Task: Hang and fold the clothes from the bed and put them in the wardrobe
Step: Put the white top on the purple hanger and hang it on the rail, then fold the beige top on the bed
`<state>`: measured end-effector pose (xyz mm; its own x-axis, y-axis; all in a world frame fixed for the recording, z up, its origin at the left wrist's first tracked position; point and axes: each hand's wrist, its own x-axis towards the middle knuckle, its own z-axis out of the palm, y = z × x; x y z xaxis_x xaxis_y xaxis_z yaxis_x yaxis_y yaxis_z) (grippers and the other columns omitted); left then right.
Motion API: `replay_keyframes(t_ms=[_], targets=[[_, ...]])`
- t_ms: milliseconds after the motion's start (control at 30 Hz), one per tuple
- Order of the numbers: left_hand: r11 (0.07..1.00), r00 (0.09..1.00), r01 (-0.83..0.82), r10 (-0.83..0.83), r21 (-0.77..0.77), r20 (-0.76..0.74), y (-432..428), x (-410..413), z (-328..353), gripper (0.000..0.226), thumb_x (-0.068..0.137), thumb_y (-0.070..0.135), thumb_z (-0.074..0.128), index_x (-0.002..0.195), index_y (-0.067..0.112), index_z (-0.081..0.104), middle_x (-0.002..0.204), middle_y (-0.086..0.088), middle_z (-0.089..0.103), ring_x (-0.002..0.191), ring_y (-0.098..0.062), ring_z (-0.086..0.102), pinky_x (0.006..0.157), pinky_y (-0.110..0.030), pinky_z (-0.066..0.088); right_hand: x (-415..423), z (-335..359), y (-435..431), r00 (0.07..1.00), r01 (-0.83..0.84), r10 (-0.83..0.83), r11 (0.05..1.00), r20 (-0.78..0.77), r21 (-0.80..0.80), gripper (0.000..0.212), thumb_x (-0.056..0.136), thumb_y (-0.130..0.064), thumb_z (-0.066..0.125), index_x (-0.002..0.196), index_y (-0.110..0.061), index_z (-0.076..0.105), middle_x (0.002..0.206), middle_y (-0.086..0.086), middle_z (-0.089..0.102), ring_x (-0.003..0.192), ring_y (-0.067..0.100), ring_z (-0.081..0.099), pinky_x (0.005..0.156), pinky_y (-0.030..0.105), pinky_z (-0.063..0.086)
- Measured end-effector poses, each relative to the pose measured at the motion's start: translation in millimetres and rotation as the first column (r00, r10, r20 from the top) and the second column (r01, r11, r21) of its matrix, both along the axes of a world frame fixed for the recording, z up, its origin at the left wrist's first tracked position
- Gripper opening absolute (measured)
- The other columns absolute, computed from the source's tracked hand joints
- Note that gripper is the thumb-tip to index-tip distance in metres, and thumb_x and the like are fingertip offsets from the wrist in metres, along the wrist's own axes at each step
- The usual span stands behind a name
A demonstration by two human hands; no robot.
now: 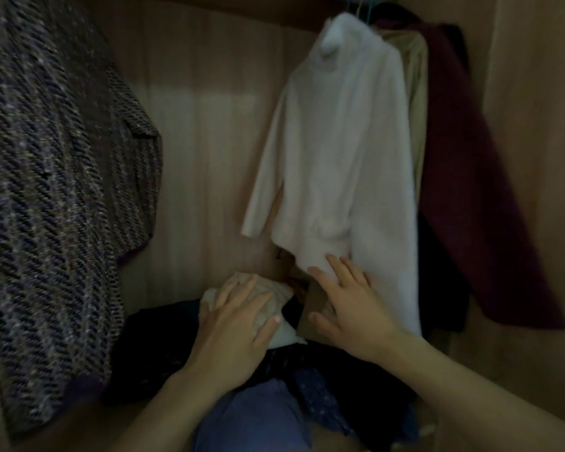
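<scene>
I am looking into a dim wooden wardrobe [209, 125]. My left hand [238, 324] lies flat with spread fingers on a folded pale beige garment [276, 296], which sits on a heap of dark clothes [163, 347] on the wardrobe floor. My right hand [349, 308] is open beside it, its fingertips touching the lower hem of a white turtleneck sweater [340, 151] that hangs from the rail. A brown cardboard piece [310, 324] stands between my two hands.
A tweed jacket [53, 177] hangs at the left, close to the camera. Behind the white sweater hang a beige garment [416, 76] and a dark red coat [470, 164]. Blue fabric [255, 419] and dark dotted cloth [320, 396] lie at the front.
</scene>
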<state>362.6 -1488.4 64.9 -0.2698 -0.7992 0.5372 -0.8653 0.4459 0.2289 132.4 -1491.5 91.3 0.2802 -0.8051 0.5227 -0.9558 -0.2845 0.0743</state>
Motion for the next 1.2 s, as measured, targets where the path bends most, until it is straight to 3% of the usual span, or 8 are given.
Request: replay_keyframes(t_ms=[133,267,467,733,1067,1200], targets=[[0.984,0.989,0.123,-0.111,0.132,-0.095,19.1,-16.3,-32.6,0.064,0.091,0.065,0.025,0.149,0.038,0.032,0.159,0.018,0.004,0.148,-0.010,0.005,0.122,-0.046,0.001,-18.0,-11.0,56.1,0.993,0.090,-0.089,0.996,-0.073,0.000,0.074,0.092,-0.060,0.044,0.152,-0.033,0.011,0.162,0.002,0.009,0.148,0.026,0.010,0.116,0.050,0.022],[0.957,0.977,0.212,-0.209,0.199,-0.034,43.5,-44.7,-49.0,0.050,0.097,0.062,0.032,0.143,0.044,0.038,0.162,0.018,0.003,0.149,-0.010,0.000,0.119,-0.056,0.002,-42.6,-14.7,108.4,0.982,0.177,-0.175,0.984,-0.073,0.025,0.074,0.091,-0.059,0.047,0.152,-0.035,0.011,0.162,0.001,0.007,0.149,0.027,0.005,0.117,0.053,0.020],[0.923,0.939,0.341,-0.344,0.177,-0.018,91.9,-96.1,-31.0,0.052,0.098,0.060,0.034,0.145,0.040,0.038,0.163,0.015,0.008,0.149,-0.012,0.001,0.119,-0.057,0.011,-85.6,-16.0,179.6,0.959,0.284,-0.283,0.958,-0.032,0.048,0.075,0.092,-0.057,0.049,0.153,-0.034,0.012,0.163,0.002,0.007,0.150,0.026,0.003,0.119,0.050,0.017],[0.909,0.919,0.381,-0.392,0.172,0.035,173.7,-174.5,-25.3,0.055,0.097,0.062,0.034,0.147,0.039,0.033,0.163,0.012,0.010,0.149,-0.012,0.001,0.119,-0.060,0.007,-152.5,-22.1,282.5,0.944,0.330,-0.330,0.943,-0.012,0.042,0.071,0.093,-0.057,0.046,0.152,-0.032,0.016,0.162,0.002,0.010,0.149,0.023,0.006,0.118,0.052,0.020],[0.870,0.882,0.444,-0.467,0.214,0.071,312.6,-308.4,-56.3,0.059,0.094,0.063,0.039,0.147,0.038,0.035,0.163,0.009,0.013,0.148,-0.009,0.003,0.117,-0.058,0.006,-268.6,-57.5,428.1,0.914,0.395,-0.403,0.910,0.043,0.127,0.073,0.092,-0.058,0.048,0.152,-0.034,0.013,0.163,0.001,0.005,0.149,0.024,0.006,0.118,0.047,0.019],[0.834,0.835,0.475,-0.528,0.281,0.156,357.8,-361.9,-70.6,0.061,0.094,0.064,0.038,0.149,0.038,0.029,0.163,0.008,0.011,0.149,-0.013,0.005,0.118,-0.054,0.012,-319.6,-79.1,488.2,0.857,0.486,-0.506,0.856,0.096,0.179,0.073,0.091,-0.059,0.048,0.151,-0.034,0.015,0.163,0.001,0.007,0.149,0.024,0.007,0.118,0.048,0.019]])
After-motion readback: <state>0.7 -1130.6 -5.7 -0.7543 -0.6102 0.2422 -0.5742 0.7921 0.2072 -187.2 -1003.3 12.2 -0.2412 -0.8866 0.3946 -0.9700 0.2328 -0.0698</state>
